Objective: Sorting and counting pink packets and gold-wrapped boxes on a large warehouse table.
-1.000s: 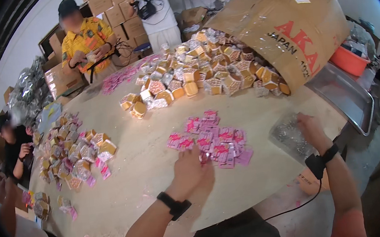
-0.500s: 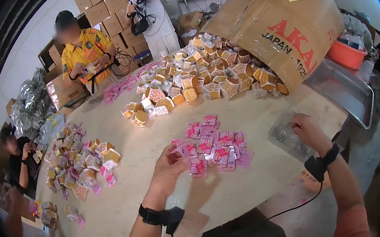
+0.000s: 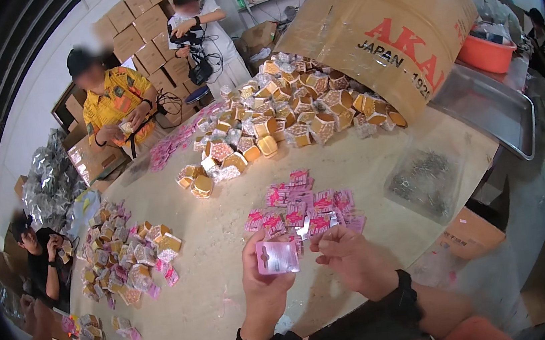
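My left hand [image 3: 265, 297] grips a small pink card [image 3: 278, 257] with a hanging slot, held up above the table [image 3: 205, 255]. Close by on the right, my right hand [image 3: 362, 262] has its thumb and fingers pinched together near the card. Whatever is in that pinch is too small to make out. Just beyond both hands lies a loose pile of pink printed cards [image 3: 316, 200]. To the right of the pile, a clear shallow tray [image 3: 422, 183] holds many thin metal pieces.
Wrapped brown-and-white house-shaped pieces [image 3: 292, 110] spill from a large cardboard drum [image 3: 398, 35] at the back. More pieces with pink cards [image 3: 123, 247] are heaped at left. A metal tray [image 3: 491, 108] stands at right. Co-workers stand and sit around the table's far and left sides.
My right hand has come from the clear tray to beside my left hand, its fingers pinched. My left hand now holds a pink card lifted off the pile, nearer to me.
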Tool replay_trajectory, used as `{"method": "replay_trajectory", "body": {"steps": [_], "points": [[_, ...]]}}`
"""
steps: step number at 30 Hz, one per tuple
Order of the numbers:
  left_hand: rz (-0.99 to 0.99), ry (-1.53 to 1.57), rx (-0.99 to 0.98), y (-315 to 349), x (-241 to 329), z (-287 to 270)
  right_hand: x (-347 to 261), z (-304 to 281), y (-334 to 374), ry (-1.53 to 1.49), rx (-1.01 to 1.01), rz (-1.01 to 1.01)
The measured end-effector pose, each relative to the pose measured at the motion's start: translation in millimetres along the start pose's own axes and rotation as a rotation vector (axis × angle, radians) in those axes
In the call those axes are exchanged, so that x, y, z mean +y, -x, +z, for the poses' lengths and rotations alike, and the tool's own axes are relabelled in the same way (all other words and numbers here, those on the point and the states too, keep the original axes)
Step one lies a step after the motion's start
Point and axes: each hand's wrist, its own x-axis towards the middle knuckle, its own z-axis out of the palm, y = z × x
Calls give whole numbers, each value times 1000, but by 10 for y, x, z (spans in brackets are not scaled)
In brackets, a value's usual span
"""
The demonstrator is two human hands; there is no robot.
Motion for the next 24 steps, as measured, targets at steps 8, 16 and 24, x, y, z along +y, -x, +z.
{"method": "replay_trajectory", "body": {"steps": [8,16,24], "points": [[50,-342,-78,140,-19,-65,-6,158,-65,-248,-89,29],[440,-1009,-132,-49,261,94,-21,242,6,-150,-179,68],[458,-941,-45,-67,219,112,-101,381,79,-120,-172,63]]}}
